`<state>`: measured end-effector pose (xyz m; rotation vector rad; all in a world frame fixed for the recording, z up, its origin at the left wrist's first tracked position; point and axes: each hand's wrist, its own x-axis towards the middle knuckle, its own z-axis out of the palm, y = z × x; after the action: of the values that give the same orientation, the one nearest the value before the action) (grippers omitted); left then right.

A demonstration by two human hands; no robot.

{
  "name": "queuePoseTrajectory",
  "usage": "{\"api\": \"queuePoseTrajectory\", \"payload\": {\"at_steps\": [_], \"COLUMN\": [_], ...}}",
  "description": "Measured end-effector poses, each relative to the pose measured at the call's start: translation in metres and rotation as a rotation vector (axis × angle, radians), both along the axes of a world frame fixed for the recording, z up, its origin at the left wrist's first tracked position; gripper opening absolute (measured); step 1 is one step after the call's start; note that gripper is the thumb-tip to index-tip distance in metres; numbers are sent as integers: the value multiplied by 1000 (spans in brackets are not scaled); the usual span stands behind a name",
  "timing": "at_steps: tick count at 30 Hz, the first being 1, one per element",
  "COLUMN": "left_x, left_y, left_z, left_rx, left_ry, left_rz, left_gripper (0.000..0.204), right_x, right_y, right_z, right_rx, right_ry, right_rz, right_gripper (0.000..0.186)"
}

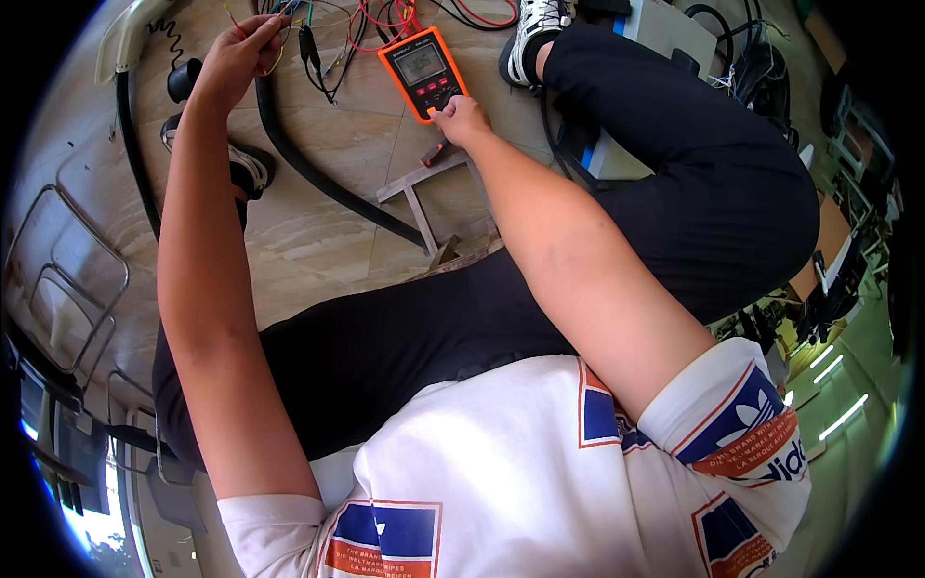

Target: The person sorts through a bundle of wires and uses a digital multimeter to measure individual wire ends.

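My left hand (241, 65) is at the upper left, its thumb and fingers pinched together on thin coloured wires (279, 12). Exactly how many wires sit in the pinch is too small to tell. My right hand (462, 120) grips the lower end of an orange handheld meter (422, 72). The meter has a black face, a grey screen and red buttons, and it tilts a little to the left. Red and black leads run from its top end. Between the two hands, a black clip (307, 45) on a lead hangs down beside the wires.
A thick black hose (318, 183) curves over the tiled floor (318, 255). Under my right wrist are a metal frame (419, 207) and a small black-and-red tool (436, 153). A grey box (665, 34) with black cables (766, 91) stands at the right. Metal chair tubing (96, 241) is at the left.
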<state>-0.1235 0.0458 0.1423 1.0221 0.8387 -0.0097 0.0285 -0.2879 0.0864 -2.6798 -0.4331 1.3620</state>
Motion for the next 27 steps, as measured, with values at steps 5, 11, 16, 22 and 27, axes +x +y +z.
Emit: {"api": "queuePoseTrajectory", "payload": {"at_steps": [5,11,16,22,27], "left_x": [-2,-3,3,16,4], "left_y": [-2,0,1,-5,-5], "left_z": [1,-2,1,3,13], "left_rx": [8,22,68,100,121], "left_ry": [8,-9,-11,-84,-70], "left_rz": [-9,-35,-113,-151,-162], "left_gripper": [25,26,26,26,25], "right_x": [-1,20,83,141,97], "right_y": [-1,29,69,183,238], "right_z": [0,36,10,27,88], "right_rx": [-18,-160,180,775,542], "right_ry": [28,50,-242,125,317], "right_rz": [5,-16,20,298,687], "right_gripper": [29,32,25,38,44]}}
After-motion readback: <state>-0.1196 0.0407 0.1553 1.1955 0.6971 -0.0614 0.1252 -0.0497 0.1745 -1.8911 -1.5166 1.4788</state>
